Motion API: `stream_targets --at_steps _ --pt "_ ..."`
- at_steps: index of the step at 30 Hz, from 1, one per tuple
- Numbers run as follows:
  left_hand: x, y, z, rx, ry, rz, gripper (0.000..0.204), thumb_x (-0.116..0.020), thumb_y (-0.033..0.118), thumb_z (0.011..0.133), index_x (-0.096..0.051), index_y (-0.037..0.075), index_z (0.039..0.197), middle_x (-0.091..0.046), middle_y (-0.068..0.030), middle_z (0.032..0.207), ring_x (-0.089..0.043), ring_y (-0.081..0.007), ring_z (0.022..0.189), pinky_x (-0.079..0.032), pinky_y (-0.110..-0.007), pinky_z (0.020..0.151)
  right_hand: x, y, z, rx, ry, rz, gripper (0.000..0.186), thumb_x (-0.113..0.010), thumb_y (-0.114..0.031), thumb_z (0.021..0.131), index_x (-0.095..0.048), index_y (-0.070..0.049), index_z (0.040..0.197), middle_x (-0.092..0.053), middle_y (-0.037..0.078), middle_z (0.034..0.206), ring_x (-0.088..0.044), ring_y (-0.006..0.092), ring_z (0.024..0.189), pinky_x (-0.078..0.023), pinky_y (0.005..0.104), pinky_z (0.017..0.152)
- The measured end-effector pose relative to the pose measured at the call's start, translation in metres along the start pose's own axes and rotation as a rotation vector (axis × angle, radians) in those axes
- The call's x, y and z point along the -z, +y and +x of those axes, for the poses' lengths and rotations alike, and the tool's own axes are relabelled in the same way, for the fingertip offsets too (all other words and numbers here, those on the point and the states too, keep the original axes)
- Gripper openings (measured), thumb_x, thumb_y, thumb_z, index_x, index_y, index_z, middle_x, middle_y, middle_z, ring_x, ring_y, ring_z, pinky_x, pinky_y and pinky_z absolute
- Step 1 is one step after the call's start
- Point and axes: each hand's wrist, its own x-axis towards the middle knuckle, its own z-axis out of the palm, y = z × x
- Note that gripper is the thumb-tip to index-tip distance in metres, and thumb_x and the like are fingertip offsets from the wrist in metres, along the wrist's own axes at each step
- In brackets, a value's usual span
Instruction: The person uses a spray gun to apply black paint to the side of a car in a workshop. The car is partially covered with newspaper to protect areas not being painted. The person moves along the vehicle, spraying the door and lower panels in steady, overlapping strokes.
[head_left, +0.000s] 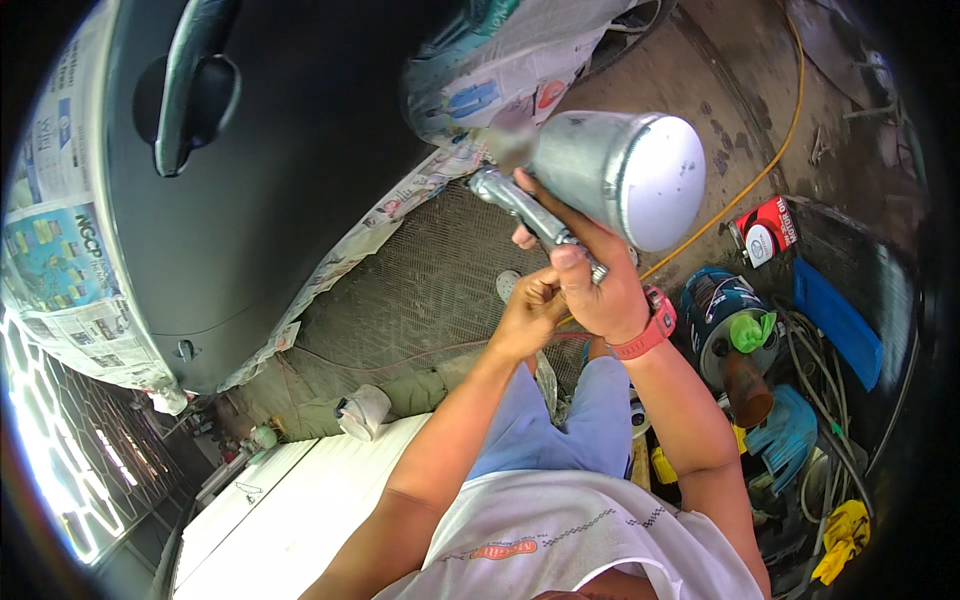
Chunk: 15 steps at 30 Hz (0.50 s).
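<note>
My right hand (605, 285), with a red watch on its wrist, is closed round a metal spray gun (530, 212). A large silver cup (590, 165) with a pale, speckled end sits on the gun. My left hand (530, 315) is pressed against the right one near the lower end of the gun, its fingers pinched together. What they hold there is hidden. Ahead and to the left stands a matt black car door (270, 200) with a handle (190, 95). Newspaper (65, 250) masks the panels around the door.
An orange hose (775, 160) runs over the floor at right. Near my right arm are a red and white can (768, 232), a dark paint tin (715, 300), a blue panel (838, 322) and a yellow cloth (843, 540). A white panel (300, 500) lies at lower left.
</note>
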Motion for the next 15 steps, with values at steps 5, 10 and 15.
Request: stream_targets --at_steps 5,10,15 --pt "0.001 -0.014 0.016 -0.158 0.168 0.104 0.01 -0.06 0.001 0.1 -0.068 0.001 0.106 -0.07 0.0017 0.098 -0.061 -0.0041 0.091 -0.052 -0.024 0.082 0.004 0.033 0.007 0.088 -0.079 -0.046 0.071 -0.045 -0.055 0.105 -0.052 0.002 0.146 -0.065 0.012 0.116 -0.063 0.0159 0.092 -0.051 0.0313 0.088" --pt "0.013 -0.009 0.054 -0.248 0.024 0.239 0.004 -0.063 0.003 0.098 -0.066 0.001 0.101 -0.064 0.0048 0.094 -0.055 -0.0038 0.089 -0.046 -0.023 0.077 0.017 0.041 0.029 0.119 0.034 -0.041 0.049 -0.059 -0.038 0.103 -0.061 -0.007 0.14 -0.071 0.014 0.101 -0.067 0.0219 0.096 -0.051 0.035 0.089" --pt "0.003 0.015 0.103 -0.308 -0.068 0.238 0.011 -0.063 0.009 0.101 -0.057 0.003 0.094 -0.053 0.0069 0.089 -0.046 -0.0039 0.087 -0.041 -0.022 0.078 0.034 0.04 0.049 0.212 0.293 -0.055 0.043 -0.053 -0.035 0.106 -0.062 -0.007 0.136 -0.07 0.005 0.084 -0.061 0.01 0.072 -0.05 0.0272 0.07"
